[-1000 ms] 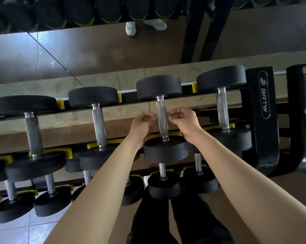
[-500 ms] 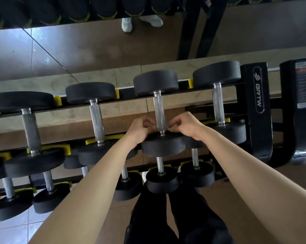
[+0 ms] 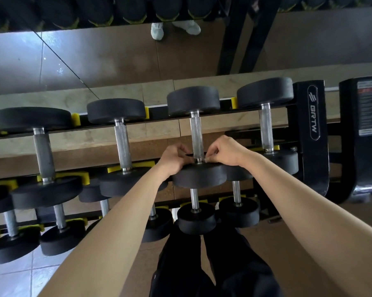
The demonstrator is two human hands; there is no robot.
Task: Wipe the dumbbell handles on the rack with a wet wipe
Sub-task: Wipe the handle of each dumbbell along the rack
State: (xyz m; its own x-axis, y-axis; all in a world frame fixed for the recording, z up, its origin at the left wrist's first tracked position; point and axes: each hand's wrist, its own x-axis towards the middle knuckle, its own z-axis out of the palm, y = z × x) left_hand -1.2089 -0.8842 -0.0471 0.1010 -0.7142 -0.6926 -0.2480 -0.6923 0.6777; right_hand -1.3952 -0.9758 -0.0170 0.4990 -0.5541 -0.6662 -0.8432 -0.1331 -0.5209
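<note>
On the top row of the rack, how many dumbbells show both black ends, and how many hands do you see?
Dumbbells, top row: 4
Hands, left hand and right hand: 2
Total: 6

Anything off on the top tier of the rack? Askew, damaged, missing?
Nothing stands out. The four top-tier dumbbells sit in their yellow cradles, handles roughly parallel. The left hand and right hand pinch either side of the third handle near its lower end. The wipe is barely visible.

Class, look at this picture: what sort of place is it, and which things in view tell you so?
Most likely a gym's free-weights area: black dumbbells lie in rows on a tiered rack, and a wall mirror behind reflects more weights.
</note>
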